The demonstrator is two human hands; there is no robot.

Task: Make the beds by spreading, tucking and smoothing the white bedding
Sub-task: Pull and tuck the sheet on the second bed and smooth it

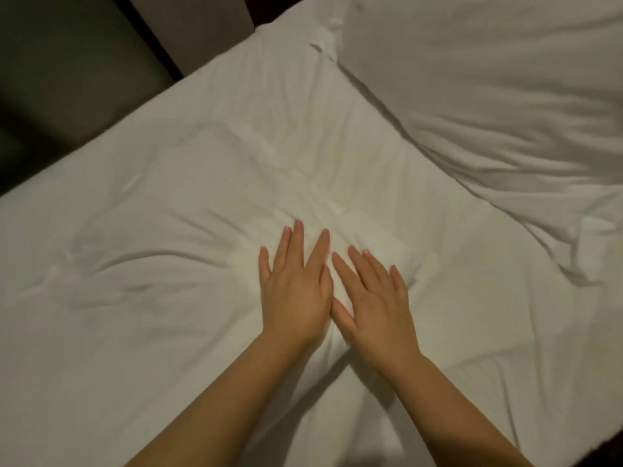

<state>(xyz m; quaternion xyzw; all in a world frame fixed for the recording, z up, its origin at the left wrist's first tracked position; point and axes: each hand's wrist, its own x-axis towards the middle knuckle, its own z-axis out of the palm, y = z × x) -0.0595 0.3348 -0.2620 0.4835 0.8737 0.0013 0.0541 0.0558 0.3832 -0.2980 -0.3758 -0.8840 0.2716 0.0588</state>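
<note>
White bedding [161, 183] lies spread across the bed, covering it from the near edge to the far edge, where it ends in a straight line against a dark floor area [60, 69]. Creases radiate over the middle of the cover, with a deeper set of folds toward the left end. Left hand [296, 294] and right hand [374, 308] both rest palm down on the bedding near its middle, side by side, their thumb sides touching or nearly so. All visible fingers are straight and slightly fanned, laid flat on the fabric and grasping nothing. Both bare forearms reach in from the near edge and converge toward the hands. A raised white mass [488, 96] sits on the right end of the bed, standing higher than the flat cover and casting a shadow along its border; whether it is a pillow or folded bedding cannot be told. A grey upholstered panel [192, 25] stands beyond the far right corner.
</note>
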